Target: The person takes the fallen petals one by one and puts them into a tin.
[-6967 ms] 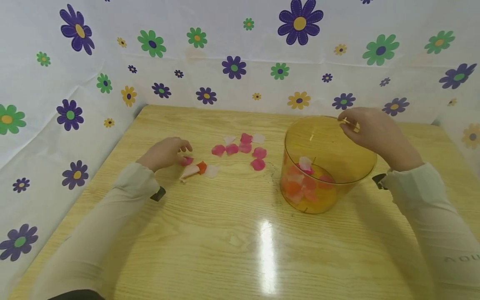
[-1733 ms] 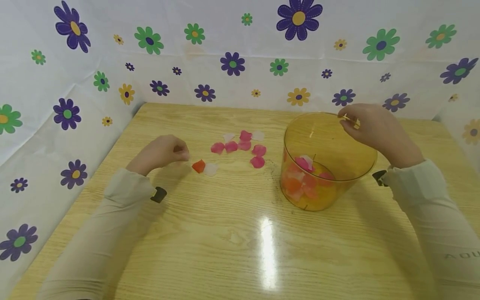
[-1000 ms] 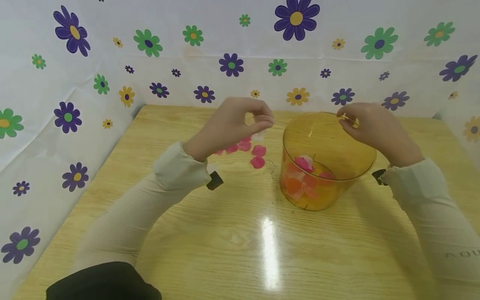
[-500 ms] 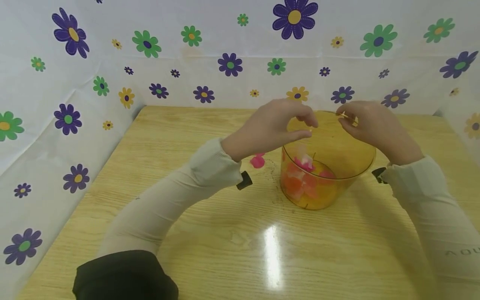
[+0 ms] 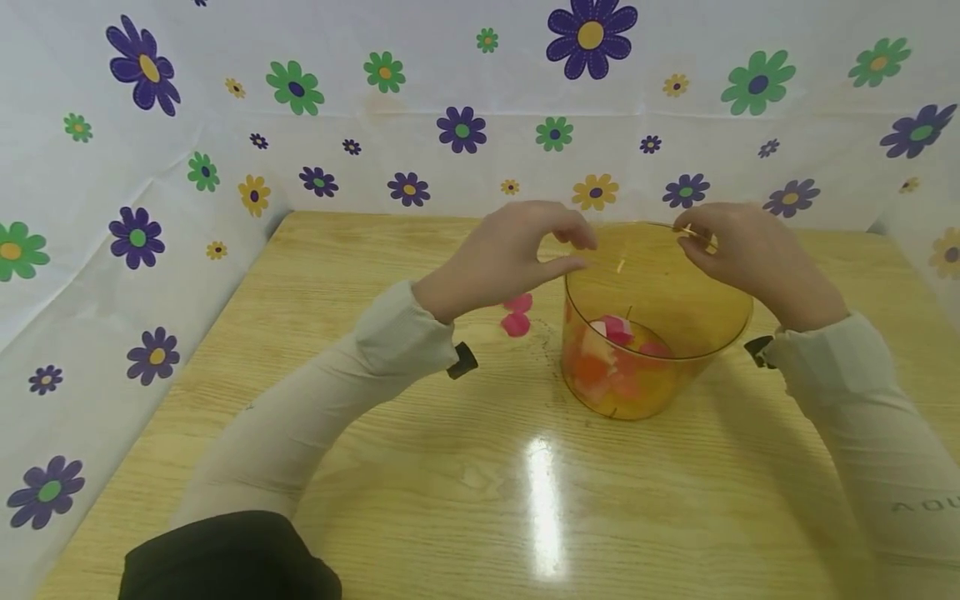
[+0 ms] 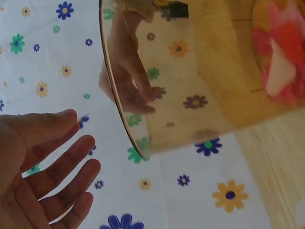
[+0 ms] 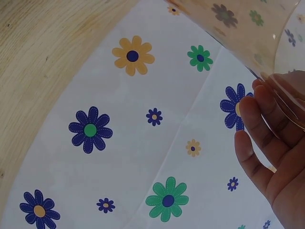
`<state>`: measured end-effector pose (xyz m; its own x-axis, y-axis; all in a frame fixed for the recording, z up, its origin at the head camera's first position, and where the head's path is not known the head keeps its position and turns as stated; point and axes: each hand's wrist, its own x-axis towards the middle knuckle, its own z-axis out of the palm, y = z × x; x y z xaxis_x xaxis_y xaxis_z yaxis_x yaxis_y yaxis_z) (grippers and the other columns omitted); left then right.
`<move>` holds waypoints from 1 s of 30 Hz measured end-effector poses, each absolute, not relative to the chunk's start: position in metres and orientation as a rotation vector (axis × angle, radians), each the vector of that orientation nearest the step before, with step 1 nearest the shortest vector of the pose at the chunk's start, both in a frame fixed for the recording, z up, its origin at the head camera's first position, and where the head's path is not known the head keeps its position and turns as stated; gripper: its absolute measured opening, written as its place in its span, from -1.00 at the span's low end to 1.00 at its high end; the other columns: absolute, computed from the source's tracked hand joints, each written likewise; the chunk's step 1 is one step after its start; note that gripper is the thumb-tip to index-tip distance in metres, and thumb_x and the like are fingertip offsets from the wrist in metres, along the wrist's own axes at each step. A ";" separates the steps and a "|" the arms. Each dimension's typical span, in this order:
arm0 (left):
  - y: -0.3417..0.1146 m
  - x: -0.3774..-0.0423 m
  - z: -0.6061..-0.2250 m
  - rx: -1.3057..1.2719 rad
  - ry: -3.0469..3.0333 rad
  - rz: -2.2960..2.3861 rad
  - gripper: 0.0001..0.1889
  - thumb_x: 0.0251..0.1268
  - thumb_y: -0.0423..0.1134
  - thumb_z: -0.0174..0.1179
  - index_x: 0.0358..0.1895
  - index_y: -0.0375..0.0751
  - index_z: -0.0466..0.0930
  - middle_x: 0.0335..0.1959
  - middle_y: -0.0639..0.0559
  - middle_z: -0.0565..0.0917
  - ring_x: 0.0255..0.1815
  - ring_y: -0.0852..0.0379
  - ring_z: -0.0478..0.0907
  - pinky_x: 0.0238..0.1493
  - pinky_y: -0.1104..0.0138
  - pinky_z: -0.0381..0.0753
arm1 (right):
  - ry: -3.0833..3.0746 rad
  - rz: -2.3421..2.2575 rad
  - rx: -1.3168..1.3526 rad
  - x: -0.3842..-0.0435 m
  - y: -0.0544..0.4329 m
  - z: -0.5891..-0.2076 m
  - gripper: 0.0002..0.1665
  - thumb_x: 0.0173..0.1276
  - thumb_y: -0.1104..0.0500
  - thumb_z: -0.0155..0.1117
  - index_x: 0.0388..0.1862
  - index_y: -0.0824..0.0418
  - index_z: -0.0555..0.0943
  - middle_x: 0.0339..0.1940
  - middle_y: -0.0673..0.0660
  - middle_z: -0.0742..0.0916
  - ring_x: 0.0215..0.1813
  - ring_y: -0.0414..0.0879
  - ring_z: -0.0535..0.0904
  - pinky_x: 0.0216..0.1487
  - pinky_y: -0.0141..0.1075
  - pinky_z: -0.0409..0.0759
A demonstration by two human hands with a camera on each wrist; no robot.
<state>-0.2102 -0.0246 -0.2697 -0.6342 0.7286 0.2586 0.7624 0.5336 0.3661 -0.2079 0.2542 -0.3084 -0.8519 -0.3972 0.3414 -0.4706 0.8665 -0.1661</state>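
Note:
An amber see-through round container [image 5: 675,321] stands upright on the table, with several pink, orange and pale flower petals [image 5: 600,367] in its bottom. My right hand [image 5: 761,262] pinches its far right rim between thumb and fingers; the right wrist view shows fingertips [image 7: 248,112] against that rim. Just left of the container's mouth hovers my left hand [image 5: 502,254], thumb and fingers apart with nothing between them. In the left wrist view its loosely bent fingers [image 6: 71,162] are clear of the rim. Two pink petals [image 5: 516,323] lie below that hand; it hides the table behind.
A light wood-grain table [image 5: 420,483] carries everything. A white cloth [image 5: 330,50] printed with purple, green and yellow flowers rises along its back and sides. Small dark specks [image 5: 551,367] lie beside the container's left side.
My left hand went from the petals at left to over the container, its fingers spread, and it has drawn back slightly left. Petals inside lie differently. My right hand stays on the rim.

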 end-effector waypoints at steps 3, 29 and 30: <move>-0.041 -0.216 -0.278 -1.219 -2.740 -0.695 -0.78 0.27 -0.13 0.20 -0.07 -0.09 0.61 -0.09 0.10 0.68 -0.03 0.19 0.54 0.13 0.34 0.47 | -2.749 0.347 0.653 -0.208 0.254 -0.309 -0.84 0.23 0.33 0.21 -0.20 0.32 0.63 -0.32 0.28 0.74 -0.35 0.08 0.62 -0.24 -0.03 0.62; -0.200 -0.262 -0.392 -0.929 -3.316 -0.417 -0.67 0.16 -0.27 0.29 0.01 -0.21 0.55 -0.03 -0.18 0.62 0.03 -0.12 0.51 0.13 0.03 0.48 | -2.754 0.347 0.653 -0.208 0.254 -0.308 -0.83 0.24 0.33 0.20 -0.19 0.33 0.63 -0.31 0.31 0.73 -0.35 0.11 0.61 -0.23 0.01 0.60; -0.200 -0.263 -0.394 -0.939 -3.319 -0.411 -0.65 0.13 -0.27 0.31 0.01 -0.21 0.56 -0.05 -0.18 0.61 0.02 -0.12 0.52 0.12 0.04 0.48 | -2.758 0.348 0.650 -0.208 0.254 -0.308 -0.83 0.24 0.33 0.20 -0.19 0.32 0.63 -0.31 0.31 0.73 -0.35 0.11 0.61 -0.23 0.01 0.60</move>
<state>-0.2626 -0.2001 -0.3943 -0.8033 0.5410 -0.2490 0.4640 0.8306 0.3079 -0.2080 0.2541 -0.3080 -0.8577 -0.3962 0.3277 -0.4651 0.8695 -0.1663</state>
